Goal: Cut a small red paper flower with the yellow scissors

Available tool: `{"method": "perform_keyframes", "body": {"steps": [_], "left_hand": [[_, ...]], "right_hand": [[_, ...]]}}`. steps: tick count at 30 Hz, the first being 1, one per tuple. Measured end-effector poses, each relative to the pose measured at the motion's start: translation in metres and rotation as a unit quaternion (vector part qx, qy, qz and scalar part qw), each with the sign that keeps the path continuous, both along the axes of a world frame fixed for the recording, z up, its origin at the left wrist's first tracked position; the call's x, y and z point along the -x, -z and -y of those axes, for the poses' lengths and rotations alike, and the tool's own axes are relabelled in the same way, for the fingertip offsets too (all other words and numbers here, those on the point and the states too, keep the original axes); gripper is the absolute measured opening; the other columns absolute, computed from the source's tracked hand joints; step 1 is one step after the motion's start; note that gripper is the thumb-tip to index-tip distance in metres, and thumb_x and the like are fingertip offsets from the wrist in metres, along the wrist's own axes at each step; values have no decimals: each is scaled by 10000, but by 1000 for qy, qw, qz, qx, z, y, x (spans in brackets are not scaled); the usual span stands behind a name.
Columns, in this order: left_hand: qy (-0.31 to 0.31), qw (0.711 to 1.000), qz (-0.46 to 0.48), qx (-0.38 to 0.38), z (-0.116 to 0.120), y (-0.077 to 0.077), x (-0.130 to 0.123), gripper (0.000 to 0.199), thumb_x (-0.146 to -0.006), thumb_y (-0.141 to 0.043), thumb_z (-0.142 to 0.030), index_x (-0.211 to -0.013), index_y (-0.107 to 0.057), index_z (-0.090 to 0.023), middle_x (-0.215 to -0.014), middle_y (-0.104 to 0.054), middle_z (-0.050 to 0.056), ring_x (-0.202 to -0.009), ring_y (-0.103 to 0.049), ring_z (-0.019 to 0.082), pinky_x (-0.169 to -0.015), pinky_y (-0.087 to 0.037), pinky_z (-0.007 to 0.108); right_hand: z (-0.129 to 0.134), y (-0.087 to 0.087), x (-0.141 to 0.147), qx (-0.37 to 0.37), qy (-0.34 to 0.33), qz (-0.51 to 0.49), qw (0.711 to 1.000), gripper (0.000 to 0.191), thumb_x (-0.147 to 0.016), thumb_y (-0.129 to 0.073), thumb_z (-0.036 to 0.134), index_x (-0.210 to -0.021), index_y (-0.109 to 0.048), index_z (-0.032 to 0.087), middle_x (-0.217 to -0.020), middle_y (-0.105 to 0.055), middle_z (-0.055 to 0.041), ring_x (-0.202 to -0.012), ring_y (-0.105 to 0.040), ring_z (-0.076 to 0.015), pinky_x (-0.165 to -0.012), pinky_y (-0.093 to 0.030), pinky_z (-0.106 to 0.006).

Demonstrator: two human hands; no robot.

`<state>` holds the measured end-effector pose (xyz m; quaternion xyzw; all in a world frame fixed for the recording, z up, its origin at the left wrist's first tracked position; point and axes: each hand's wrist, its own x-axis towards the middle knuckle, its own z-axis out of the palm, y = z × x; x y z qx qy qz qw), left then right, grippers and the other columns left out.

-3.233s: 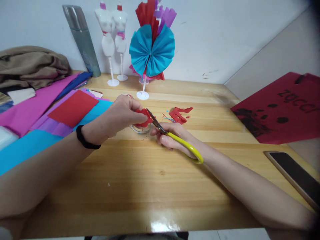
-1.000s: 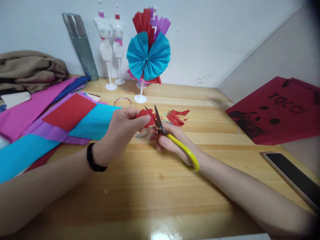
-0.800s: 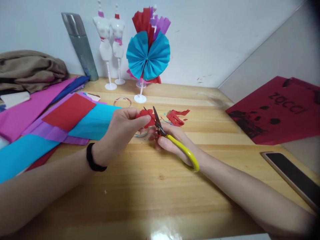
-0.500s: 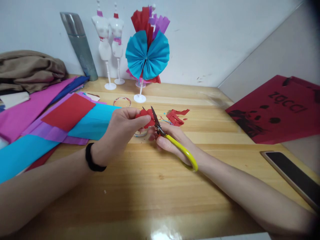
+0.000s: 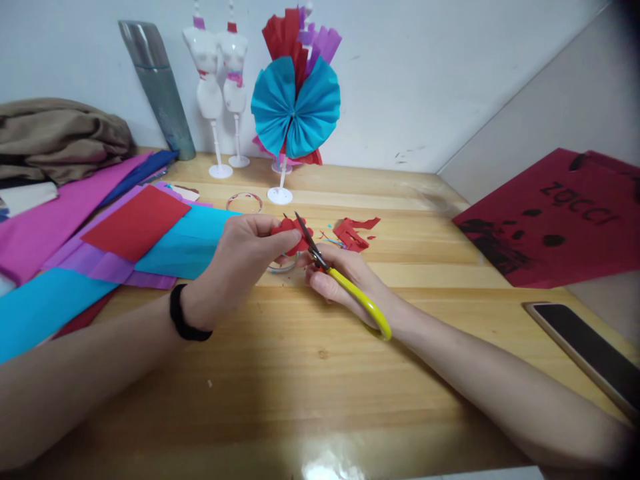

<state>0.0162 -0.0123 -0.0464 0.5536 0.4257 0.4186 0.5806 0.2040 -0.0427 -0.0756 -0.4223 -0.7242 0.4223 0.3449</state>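
Between thumb and fingers, my left hand (image 5: 250, 250) pinches a small red paper piece (image 5: 285, 245) with a scalloped, flower-like edge. My right hand (image 5: 345, 277) is closed on scissors (image 5: 360, 297) with yellow handles and dark blades. The blades are slightly parted and lie at the right side of the red piece; whether they touch its edge I cannot tell. Red paper scraps (image 5: 353, 235) lie on the table just beyond my right hand. A clear roll of tape, or a similar ring (image 5: 283, 268), is partly hidden beneath my hands.
Sheets of coloured paper (image 5: 175, 250) cover the left side. Behind stand white mannequins (image 5: 209, 100), one bearing a blue pleated paper fan (image 5: 295, 110), and a grey-green flask (image 5: 167, 100). Another ring (image 5: 245, 202) lies mid-table. A red bag (image 5: 555, 220) and a phone (image 5: 585, 353) are right.
The scissors have shifted slightly left, and their blades have moved toward the middle of the red piece. My left hand keeps its pinch nearly unmoved.
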Motion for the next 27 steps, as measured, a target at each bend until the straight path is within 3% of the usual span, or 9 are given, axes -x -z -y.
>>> {"method": "perform_keyframes", "body": {"steps": [15, 22, 27], "left_hand": [[1, 1000, -2, 16, -3, -2, 0, 172, -709, -771, -285, -603, -756, -150, -633, -728, 54, -619, -613, 144, -583, -450, 249], [16, 1000, -4, 17, -5, -3, 1, 183, -711, -767, -280, -591, -736, -146, -610, -698, 44, -594, -584, 131, -579, -441, 250], [28, 1000, -4, 9, -4, -4, 2, 201, -722, -746, -274, -562, -707, -158, -589, -679, 31, -588, -572, 127, -575, -431, 249]], "right_hand": [[-1, 8, -4, -14, 3, 2, 1000, 573, -895, -603, 757, -913, -627, 185, -763, -534, -2, -662, -469, -151, -593, -370, -284], [0, 8, -6, 7, -5, -14, 1000, 624, -870, -623, 779, -1001, -672, 171, -835, -599, -39, -718, -538, -179, -608, -420, -295], [0, 5, -6, 37, -30, -55, 997, 627, -867, -638, 782, -1009, -652, 171, -839, -562, -21, -655, -490, -141, -581, -408, -283]]}}
